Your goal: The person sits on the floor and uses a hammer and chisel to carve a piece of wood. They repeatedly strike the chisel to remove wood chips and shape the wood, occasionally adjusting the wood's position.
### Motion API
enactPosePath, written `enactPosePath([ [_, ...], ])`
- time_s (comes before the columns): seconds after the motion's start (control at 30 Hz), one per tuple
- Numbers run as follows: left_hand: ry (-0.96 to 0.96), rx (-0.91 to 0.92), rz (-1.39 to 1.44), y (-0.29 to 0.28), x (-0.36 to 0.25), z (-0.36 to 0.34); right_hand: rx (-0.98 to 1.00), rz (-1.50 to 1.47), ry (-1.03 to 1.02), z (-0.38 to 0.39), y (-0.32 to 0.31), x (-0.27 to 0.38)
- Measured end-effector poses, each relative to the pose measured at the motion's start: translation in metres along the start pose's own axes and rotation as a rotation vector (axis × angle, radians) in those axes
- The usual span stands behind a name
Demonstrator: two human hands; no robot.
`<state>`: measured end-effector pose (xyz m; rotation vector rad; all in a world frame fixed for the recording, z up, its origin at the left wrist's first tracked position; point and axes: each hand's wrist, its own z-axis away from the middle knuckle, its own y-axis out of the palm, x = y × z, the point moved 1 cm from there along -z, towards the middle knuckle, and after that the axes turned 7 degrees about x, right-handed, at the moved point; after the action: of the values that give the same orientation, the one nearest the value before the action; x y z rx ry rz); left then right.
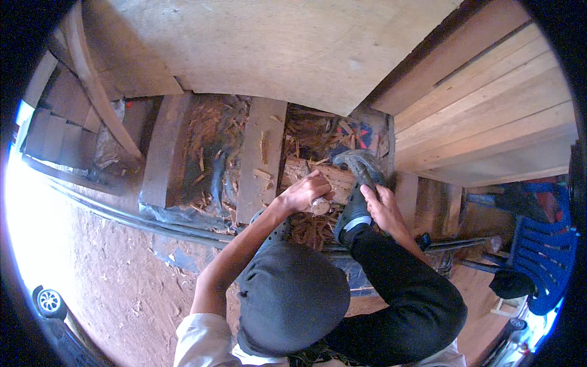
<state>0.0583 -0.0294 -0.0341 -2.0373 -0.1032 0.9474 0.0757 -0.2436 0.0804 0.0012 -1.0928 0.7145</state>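
My left hand point(306, 191) is closed around a chisel whose round wooden handle end point(320, 205) pokes out below the fist. Its tip points away from me, largely hidden by my fingers, over a rough pale piece of wood point(338, 178). In my right hand point(383, 207) is the dark handle of what looks like a hammer point(362, 173), held just right of the wood. The hammer's far end overlaps my dark shoe point(353, 205), so its shape is hard to make out. My shoe rests against the wood's right end.
Wood chips point(315, 229) litter the ground around the work. A thick plank point(262, 153) lies to the left, and a large plywood sheet point(263, 49) spans the far side. Stacked boards point(489, 116) stand at right, near a blue plastic chair point(541, 244). Dark pipes point(140, 214) run along the ground.
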Motion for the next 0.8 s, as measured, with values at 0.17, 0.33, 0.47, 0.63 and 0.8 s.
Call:
enactPosePath([
  [0.17, 0.069, -0.108, -0.155, -0.001, 0.027, -0.002, -0.014, 0.072, -0.041, 0.002, -0.004, 0.002],
  [0.33, -0.073, -0.160, 0.068, -0.020, 0.040, 0.026, -0.019, 0.097, -0.053, -0.002, -0.006, -0.003],
  [0.47, 0.003, -0.166, 0.128, -0.010, 0.016, 0.015, 0.002, 0.027, -0.014, -0.004, -0.003, -0.005],
  [0.63, -0.111, -0.243, 0.233, 0.005, 0.022, -0.008, -0.006, 0.098, -0.024, 0.001, -0.005, -0.002],
  [0.8, -0.244, -0.110, 0.125, -0.011, 0.041, 0.015, -0.054, 0.144, -0.169, 0.006, -0.004, 0.000],
])
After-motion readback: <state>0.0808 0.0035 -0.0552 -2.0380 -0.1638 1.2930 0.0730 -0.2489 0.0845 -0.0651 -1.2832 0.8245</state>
